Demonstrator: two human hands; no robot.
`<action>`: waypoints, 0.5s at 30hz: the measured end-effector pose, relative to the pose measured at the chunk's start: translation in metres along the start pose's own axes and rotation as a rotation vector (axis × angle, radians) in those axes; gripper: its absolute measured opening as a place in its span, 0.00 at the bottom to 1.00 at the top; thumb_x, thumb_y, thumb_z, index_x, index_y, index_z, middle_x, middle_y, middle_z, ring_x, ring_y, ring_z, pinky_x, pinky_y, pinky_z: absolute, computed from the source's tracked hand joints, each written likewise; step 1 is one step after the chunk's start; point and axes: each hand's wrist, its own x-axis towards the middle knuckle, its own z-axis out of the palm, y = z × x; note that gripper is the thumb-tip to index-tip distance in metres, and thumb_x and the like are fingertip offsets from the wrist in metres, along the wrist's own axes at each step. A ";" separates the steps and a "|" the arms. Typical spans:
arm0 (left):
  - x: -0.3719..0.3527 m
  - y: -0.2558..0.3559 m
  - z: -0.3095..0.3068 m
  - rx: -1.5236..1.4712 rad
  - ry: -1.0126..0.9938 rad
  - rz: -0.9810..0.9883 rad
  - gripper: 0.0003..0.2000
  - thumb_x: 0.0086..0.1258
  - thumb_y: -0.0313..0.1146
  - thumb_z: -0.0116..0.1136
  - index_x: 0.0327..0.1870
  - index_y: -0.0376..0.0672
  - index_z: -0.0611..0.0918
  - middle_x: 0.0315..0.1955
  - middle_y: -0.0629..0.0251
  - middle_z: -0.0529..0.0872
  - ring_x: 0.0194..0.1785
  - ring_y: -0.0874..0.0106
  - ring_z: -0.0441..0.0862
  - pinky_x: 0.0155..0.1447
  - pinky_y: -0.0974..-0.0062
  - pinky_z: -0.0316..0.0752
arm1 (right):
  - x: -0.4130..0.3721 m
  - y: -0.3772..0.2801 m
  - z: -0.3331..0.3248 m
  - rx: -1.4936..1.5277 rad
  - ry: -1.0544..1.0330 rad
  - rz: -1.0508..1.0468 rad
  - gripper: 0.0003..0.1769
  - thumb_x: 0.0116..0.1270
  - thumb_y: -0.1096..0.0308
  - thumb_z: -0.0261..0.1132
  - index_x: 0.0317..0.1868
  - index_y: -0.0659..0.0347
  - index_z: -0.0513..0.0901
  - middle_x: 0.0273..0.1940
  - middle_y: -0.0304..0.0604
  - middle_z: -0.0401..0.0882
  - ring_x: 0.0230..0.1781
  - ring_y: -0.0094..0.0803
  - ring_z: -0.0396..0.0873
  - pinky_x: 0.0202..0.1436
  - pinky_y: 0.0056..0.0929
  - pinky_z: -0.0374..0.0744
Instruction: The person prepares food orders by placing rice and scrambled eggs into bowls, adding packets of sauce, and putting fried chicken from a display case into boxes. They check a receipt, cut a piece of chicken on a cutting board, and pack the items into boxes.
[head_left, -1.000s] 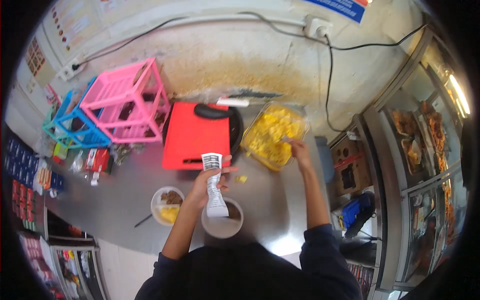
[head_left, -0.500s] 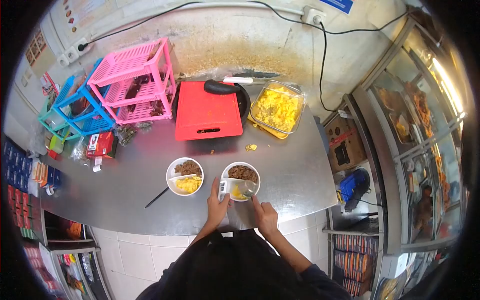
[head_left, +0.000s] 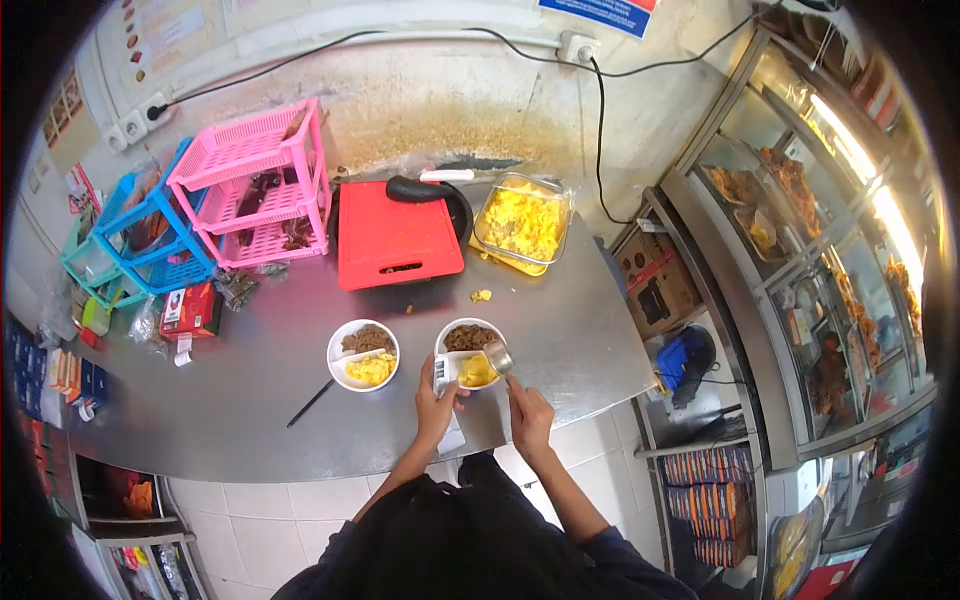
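My left hand [head_left: 434, 412] is at the near-left side of a white divided bowl [head_left: 439, 345], fingers along its side and thumb at the near rim. A white piece with a barcode-like mark [head_left: 440, 370] shows beside those fingers. Brown shredded meat [head_left: 468, 337] fills the far part of this bowl, and yellow scrambled egg [head_left: 477, 372] lies in a near compartment. My right hand [head_left: 531, 412] grips a metal spoon [head_left: 499, 356], its round head over the bowl's right rim. To the left stands a second white bowl [head_left: 333, 347] with similar meat and egg.
A glass dish of scrambled egg [head_left: 522, 222] sits at the back, left of a lit food cabinet [head_left: 835, 290]. A red cutting board [head_left: 400, 235] rests on a dark pan. Pink tiered baskets [head_left: 255, 200] stand at left. A thin black stick [head_left: 311, 403] lies near the left bowl.
The spoon head has moved from above the egg compartment to the bowl's right rim, so more egg shows. My left hand stays at the bowl. The whole view has shifted slightly.
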 end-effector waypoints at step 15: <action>-0.024 0.098 -0.080 -0.052 -0.086 -0.257 0.19 0.65 0.35 0.52 0.55 0.38 0.72 0.26 0.67 0.81 0.24 0.81 0.73 0.30 0.81 0.72 | 0.206 0.125 0.041 0.349 0.041 0.381 0.13 0.64 0.65 0.59 0.33 0.70 0.78 0.25 0.40 0.74 0.26 0.26 0.70 0.32 0.28 0.72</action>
